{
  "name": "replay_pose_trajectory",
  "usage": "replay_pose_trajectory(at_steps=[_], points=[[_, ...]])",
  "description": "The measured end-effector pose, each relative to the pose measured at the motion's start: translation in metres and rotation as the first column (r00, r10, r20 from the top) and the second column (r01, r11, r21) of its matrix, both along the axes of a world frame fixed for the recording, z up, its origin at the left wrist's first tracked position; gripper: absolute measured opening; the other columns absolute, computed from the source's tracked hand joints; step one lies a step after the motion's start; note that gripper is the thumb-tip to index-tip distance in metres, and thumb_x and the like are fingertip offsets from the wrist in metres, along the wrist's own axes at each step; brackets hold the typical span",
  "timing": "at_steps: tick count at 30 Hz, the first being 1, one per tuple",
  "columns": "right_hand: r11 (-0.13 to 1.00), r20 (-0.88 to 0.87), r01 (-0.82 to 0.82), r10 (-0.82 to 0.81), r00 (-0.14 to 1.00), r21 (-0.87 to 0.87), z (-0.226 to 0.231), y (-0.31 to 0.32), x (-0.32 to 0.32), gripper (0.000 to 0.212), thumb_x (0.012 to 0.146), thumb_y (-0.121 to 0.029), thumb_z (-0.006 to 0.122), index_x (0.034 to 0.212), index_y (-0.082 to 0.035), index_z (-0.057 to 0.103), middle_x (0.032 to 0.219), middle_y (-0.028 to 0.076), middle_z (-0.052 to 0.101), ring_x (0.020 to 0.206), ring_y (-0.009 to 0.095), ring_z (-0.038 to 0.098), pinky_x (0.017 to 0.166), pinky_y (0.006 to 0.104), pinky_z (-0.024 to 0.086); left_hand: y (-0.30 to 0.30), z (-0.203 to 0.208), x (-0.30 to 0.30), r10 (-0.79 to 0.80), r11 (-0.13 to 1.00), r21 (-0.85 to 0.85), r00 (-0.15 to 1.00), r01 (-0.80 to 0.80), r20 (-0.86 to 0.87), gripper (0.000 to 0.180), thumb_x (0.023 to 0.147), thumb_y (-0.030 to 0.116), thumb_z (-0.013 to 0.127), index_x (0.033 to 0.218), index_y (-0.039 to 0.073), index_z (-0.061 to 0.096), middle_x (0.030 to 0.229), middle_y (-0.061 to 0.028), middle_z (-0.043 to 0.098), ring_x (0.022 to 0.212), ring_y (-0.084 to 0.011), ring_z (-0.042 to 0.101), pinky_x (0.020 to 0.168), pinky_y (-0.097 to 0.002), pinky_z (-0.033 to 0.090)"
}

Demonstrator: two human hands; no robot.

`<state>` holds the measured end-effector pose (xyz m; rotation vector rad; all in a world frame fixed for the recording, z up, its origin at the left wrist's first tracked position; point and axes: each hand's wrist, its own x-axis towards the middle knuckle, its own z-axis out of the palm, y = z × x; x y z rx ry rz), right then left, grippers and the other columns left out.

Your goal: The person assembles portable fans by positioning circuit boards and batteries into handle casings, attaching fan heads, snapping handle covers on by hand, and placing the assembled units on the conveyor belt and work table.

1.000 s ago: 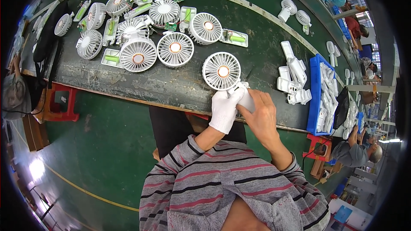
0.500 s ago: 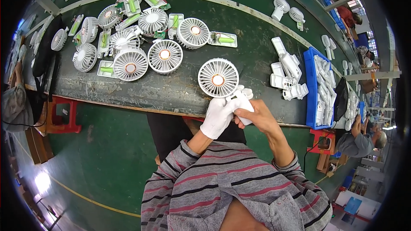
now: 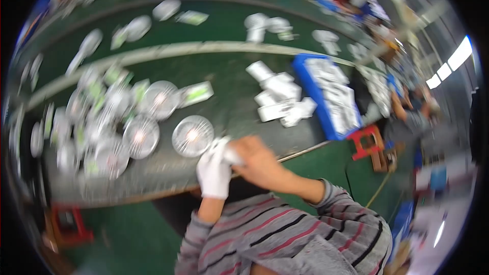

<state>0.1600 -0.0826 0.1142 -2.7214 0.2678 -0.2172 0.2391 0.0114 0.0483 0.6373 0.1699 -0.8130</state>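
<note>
Both hands' fingers close on a small white part [image 3: 229, 148], the gloved left hand [image 3: 214, 170] beside the bare right hand [image 3: 260, 160]; blur hides its shape. A round fan [image 3: 192, 135] lies just beside.

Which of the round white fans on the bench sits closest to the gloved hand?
The round fan standing alone at the right end of the cluster, just upper-left of the gloved left hand; the others lie farther left.

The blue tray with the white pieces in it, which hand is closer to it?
The right hand, the bare one. It sits left of and below the blue tray, at the table's near edge. The left hand, in a white glove, touches it on its far side, farther from the tray.
</note>
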Motion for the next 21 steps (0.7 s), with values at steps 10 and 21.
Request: replay_pose_trajectory(at_steps=[10,21], points=[[0.997,-0.230,0.037,-0.020,0.973,0.070,0.021,-0.018,0.008,0.048,0.073,-0.013,0.068,0.116,0.003,0.054,0.100,0.021,0.057,0.094,0.037,0.054,0.082,0.0424,0.047,-0.001,-0.012,0.000,-0.068,0.983,-0.164,0.992,0.085,0.110,0.028,0.094,0.008,0.050,0.118,-0.007,0.048,0.115,-0.0124,0.055,0.105,-0.0201,0.055,0.094,-0.0348,0.044],[0.869,-0.160,0.192,-0.133,0.978,0.456,0.020,-0.026,0.005,0.047,0.076,-0.020,0.069,0.117,0.000,0.057,0.104,0.021,0.064,0.094,0.033,0.063,0.082,0.0386,0.049,0.001,-0.013,0.005,-0.110,0.971,-0.191,0.977,0.145,0.185,0.039,0.090,0.001,0.053,0.126,-0.005,0.038,0.121,-0.0156,0.048,0.112,-0.0258,0.051,0.099,-0.0406,0.042]])
